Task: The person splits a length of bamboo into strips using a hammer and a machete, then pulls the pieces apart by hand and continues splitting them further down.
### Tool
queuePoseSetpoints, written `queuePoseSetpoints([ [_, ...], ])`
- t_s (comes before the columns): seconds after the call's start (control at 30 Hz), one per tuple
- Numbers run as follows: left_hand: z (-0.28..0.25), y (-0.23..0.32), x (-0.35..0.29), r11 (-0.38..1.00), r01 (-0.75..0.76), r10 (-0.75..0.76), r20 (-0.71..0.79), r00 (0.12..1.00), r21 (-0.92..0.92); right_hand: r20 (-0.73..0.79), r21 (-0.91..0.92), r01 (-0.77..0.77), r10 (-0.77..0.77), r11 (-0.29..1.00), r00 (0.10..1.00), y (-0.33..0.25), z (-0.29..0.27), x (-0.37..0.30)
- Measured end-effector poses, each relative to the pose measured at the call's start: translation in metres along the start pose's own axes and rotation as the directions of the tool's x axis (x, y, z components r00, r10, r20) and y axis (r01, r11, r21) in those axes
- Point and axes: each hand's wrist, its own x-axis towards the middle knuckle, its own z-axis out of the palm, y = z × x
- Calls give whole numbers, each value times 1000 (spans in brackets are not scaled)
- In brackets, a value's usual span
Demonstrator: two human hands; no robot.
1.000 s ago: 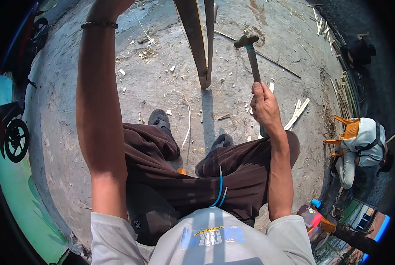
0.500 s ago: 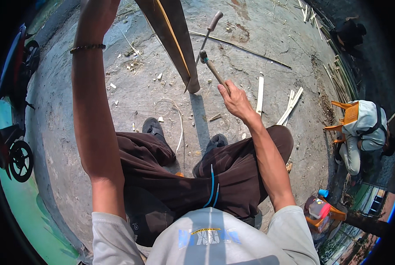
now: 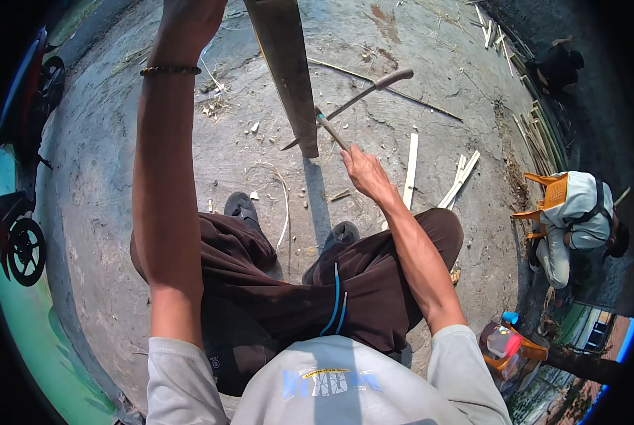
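My right hand (image 3: pixel 365 172) is closed around the wooden handle of a hammer (image 3: pixel 335 134), whose head is at the right edge of a long bamboo piece (image 3: pixel 286 78). A long knife (image 3: pixel 352 104) with a pinkish-brown grip crosses this piece near its lower end. The blade's tip sticks out on the left, and its middle is hidden by the bamboo. Whether the hammer head touches the knife, I cannot tell. My left hand (image 3: pixel 195 20), beaded bracelet at its wrist, reaches up beside the bamboo. Its fingers are cut off by the upper edge.
Pale bamboo strips (image 3: pixel 461 178) lie on the concrete right of my knee, with a thin pole (image 3: pixel 402 92) farther off. At right, a person (image 3: pixel 585 212) sits on an orange chair (image 3: pixel 555 193). A motorcycle (image 3: pixel 26 251) stands at left.
The bamboo has turned, and the knife's grip has swung right and nearer. My right hand has brought the hammer lower, against the bamboo's edge. My left arm has shifted right.
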Motion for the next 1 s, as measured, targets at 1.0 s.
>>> queuePoseSetpoints([
  [1.0, 21, 18, -16, 991, 15, -32, 125, 992, 133, -150, 205, -46, 78, 978, 986, -40, -7, -12],
])
